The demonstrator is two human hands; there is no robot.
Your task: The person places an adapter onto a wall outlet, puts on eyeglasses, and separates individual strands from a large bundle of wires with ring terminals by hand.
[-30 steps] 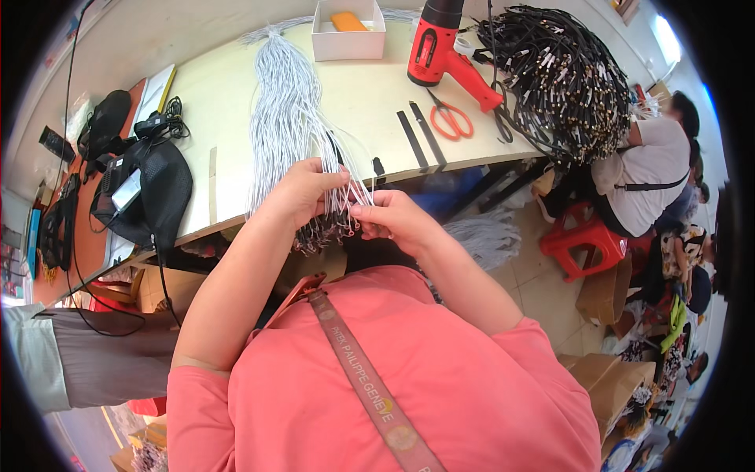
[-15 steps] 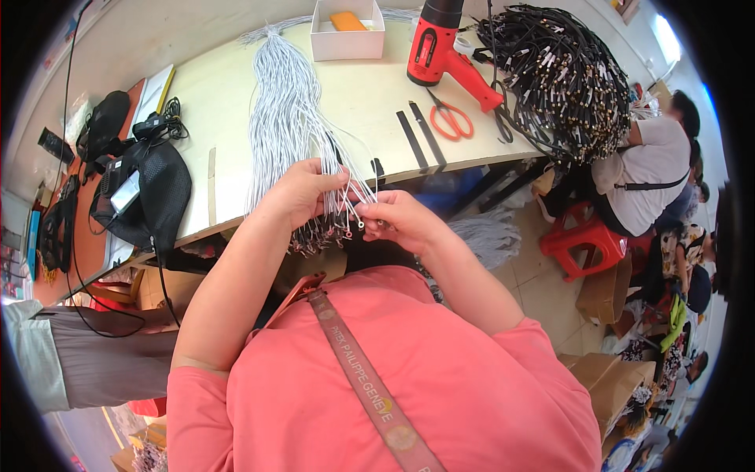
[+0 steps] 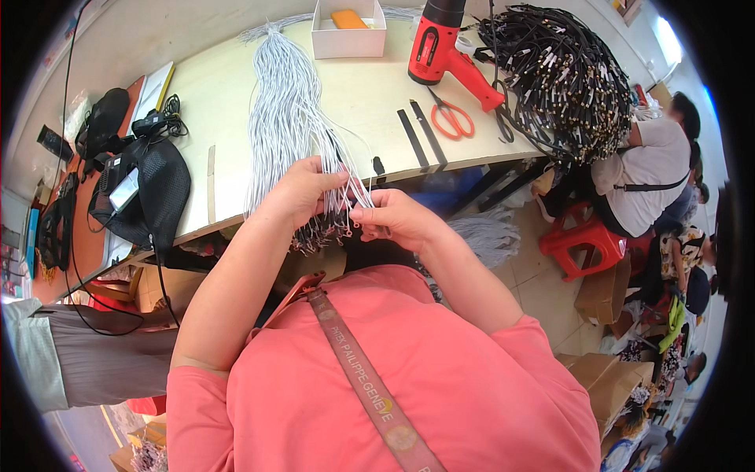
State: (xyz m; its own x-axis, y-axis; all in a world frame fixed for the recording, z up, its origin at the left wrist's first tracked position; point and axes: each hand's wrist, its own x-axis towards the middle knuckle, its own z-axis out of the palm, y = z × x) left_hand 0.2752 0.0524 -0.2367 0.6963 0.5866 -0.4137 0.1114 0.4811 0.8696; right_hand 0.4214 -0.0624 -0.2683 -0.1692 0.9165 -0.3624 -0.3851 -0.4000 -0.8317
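Pink cloth is filling the nearest ground, the person's shirt spreading at six o'clock from the hands, with a brown strap running down it. Just beyond, at the middle of the dial, the left hand is closing loosely around the lower part of the white wires, its thumb pointing toward three o'clock; some of its fingers are hiding behind the strands. Facing it, the right hand is pinching a few strands between thumb and forefinger, the other fingers curling underneath. Dark wire ends are hanging below the left hand, some showing small rings.

As for progress, only those few strands appear to be standing apart; by far the most are lying together, fanning over the table and gathering narrowly toward half past eleven. Whether any ends are finished is too small to tell.

Farther out, two black strips are lying at half past one, touched by neither hand, with orange-handled scissors near them and a red heat gun resting at one o'clock. Black cables are heaping up at two, apart from the white ones. Farthest along the tabletop, a white box is sitting at twelve, an orange block lying inside. Across the floor at three, a co-worker is sitting by a red stool.
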